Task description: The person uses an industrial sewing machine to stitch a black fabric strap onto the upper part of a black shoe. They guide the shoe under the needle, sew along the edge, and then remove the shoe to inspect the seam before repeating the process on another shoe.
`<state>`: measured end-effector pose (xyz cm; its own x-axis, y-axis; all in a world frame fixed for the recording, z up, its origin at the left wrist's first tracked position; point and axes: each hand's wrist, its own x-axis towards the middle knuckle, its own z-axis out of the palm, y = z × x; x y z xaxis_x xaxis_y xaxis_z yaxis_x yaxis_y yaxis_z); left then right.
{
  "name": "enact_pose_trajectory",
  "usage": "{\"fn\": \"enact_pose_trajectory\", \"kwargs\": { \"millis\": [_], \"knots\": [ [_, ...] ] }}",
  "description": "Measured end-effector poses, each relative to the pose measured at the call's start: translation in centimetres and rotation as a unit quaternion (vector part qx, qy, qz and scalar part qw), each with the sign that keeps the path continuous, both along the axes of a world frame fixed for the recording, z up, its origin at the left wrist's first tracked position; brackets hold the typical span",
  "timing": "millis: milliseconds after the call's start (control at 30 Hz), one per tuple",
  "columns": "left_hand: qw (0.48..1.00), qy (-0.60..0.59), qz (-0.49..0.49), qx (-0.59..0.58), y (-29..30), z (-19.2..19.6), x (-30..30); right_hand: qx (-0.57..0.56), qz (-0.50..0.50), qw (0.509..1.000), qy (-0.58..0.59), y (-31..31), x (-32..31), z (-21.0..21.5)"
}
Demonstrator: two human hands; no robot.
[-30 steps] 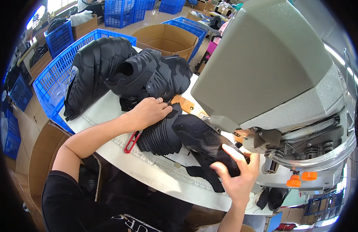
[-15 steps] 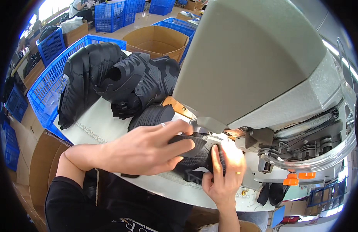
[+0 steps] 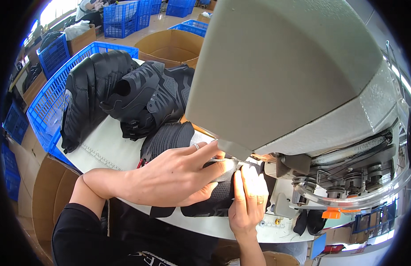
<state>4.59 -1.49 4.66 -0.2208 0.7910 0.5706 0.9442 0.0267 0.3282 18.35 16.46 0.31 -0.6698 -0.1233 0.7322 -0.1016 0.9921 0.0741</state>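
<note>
Black shoe upper (image 3: 210, 197) is lying on the table (image 3: 278, 230) directly under and between both hands' fingers, long axis running roughly left to right, right end seemingly slanting up toward the sewing machine head (image 3: 281, 80) just above. Both hands are touching it; the right hand (image 3: 247, 204) is sitting nearer its right end, fingers close together, tips pressing down flat on it and pointing away from the body. Left hand (image 3: 165, 179) is reaching across from the left, index and middle fingers spreading apart, thumb lying below them; can't tell if they're actually pinching an edge. Pale grey patch (image 3: 225, 174) is showing between the two sets of fingers, unclear whether part of the upper or a separate layer. Stack of black pieces (image 3: 167, 133) is resting just beyond the left fingers, red tool (image 3: 139, 163) peeking out beside that hand, mostly covered. Machine head is hiding the needle area beyond the fingertips; left hand is covering much of the upper's left part. Right thumb is hard to make out. Black flap (image 3: 162, 212) under the left hand: same piece or not, can't tell.
</note>
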Motion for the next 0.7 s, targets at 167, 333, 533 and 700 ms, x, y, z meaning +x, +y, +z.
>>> {"fn": "enact_pose_trajectory", "kwargs": {
  "millis": [167, 333, 533, 700],
  "knots": [
    [0.999, 0.018, -0.002, 0.028, 0.4, -0.2, -0.4, -0.010, -0.008, 1.000, 0.010, -0.3, -0.2, -0.1],
    [1.000, 0.015, -0.007, 0.010, 0.4, 0.4, -0.4, -0.012, -0.011, 1.000, 0.019, -0.6, -0.7, 0.7],
    [1.000, 0.010, -0.002, 0.007, 0.5, 0.9, -0.4, -0.022, -0.003, 1.000, 0.009, -0.5, -1.0, 1.4],
    [1.000, -0.002, -0.002, 0.004, 0.4, 0.8, -0.5, -0.023, -0.012, 1.000, -0.003, -0.7, -0.8, 1.7]
  ]
}}
